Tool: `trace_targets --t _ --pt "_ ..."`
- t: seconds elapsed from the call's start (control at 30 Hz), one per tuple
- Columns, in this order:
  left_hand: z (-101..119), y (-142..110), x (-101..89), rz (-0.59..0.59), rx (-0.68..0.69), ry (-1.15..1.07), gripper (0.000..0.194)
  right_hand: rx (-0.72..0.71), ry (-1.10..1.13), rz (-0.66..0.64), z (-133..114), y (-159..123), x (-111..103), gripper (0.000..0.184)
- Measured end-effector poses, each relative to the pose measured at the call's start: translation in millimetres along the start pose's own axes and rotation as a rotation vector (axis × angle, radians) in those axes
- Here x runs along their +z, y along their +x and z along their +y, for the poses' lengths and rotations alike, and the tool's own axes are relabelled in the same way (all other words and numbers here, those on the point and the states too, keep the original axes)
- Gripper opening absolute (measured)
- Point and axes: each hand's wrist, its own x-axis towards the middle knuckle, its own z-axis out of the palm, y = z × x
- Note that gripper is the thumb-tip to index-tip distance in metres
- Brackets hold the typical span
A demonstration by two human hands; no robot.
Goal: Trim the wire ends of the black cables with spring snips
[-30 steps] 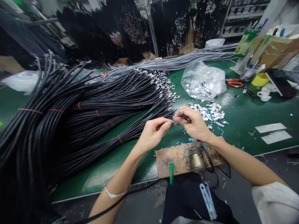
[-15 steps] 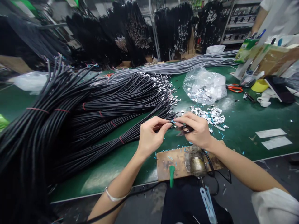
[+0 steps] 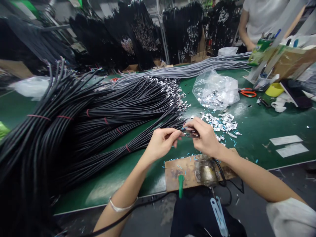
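Observation:
My left hand [image 3: 164, 142] is closed in a pinch, thumb against forefinger, beside the stripped ends of a black cable bundle [image 3: 148, 136]. What lies between its fingertips is too small to name. Close by on the right, my right hand [image 3: 203, 135] has its fingers curled in. It holds something dark, mostly hidden in the palm, and a bit of blue wire [image 3: 184, 128] shows by its fingertips. More black cables [image 3: 123, 110] with whitish ends lie to the left, tied in bunches with red bands.
Silvery scraps [image 3: 221, 121] lie beyond my right hand, near a clear plastic bag [image 3: 217, 90]. Orange-handled scissors [image 3: 248, 93] are farther right. A wooden board [image 3: 182, 168] carrying a metal device [image 3: 208, 172] sits at the front edge. A co-worker [image 3: 261, 21] stands behind grey cables [image 3: 197, 67].
My left hand has dropped slightly, its fingertips now below those of my right hand, which has turned a little. At the back right, the co-worker has come further into view.

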Motion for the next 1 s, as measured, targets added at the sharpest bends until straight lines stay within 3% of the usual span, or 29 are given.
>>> trace_targets --t 0.07,0.2,0.4,0.6,0.77,0.83,0.9,1.0 --pt "2.0 0.5 -0.5 -0.069 -0.022 -0.030 0.030 0.076 0.142 -0.025 -0.1 3.0 0.1 0.013" --pt "3.3 0.4 4.0 0.001 -0.015 -0.077 0.021 0.235 0.406 -0.155 0.6 8.6 -1.4 0.013" --pt "4.1 -1.0 3.0 0.220 0.036 -0.075 0.015 0.431 0.402 0.032 0.5 9.4 -7.0 0.028" --pt "4.8 -1.1 1.8 0.218 0.053 -0.108 0.017 0.349 0.431 -0.008 -7.7 7.4 -3.8 0.017" --pt "8.3 -0.7 -8.2 -0.047 -0.060 -0.102 0.025 0.425 0.593 -0.083 -5.9 10.6 -6.8 0.014" --pt "8.6 -1.2 -12.1 -0.098 -0.045 -0.063 0.025 0.395 0.607 -0.131 -4.8 11.1 -10.1 0.014" --pt "7.3 -2.2 -12.9 -0.084 -0.003 0.010 0.023 0.285 0.508 -0.144 -4.1 10.2 -14.0 0.012" --pt "3.5 -4.2 -8.2 -0.022 0.046 0.171 0.022 0.000 0.205 -0.137 -3.5 6.9 -19.9 0.011"
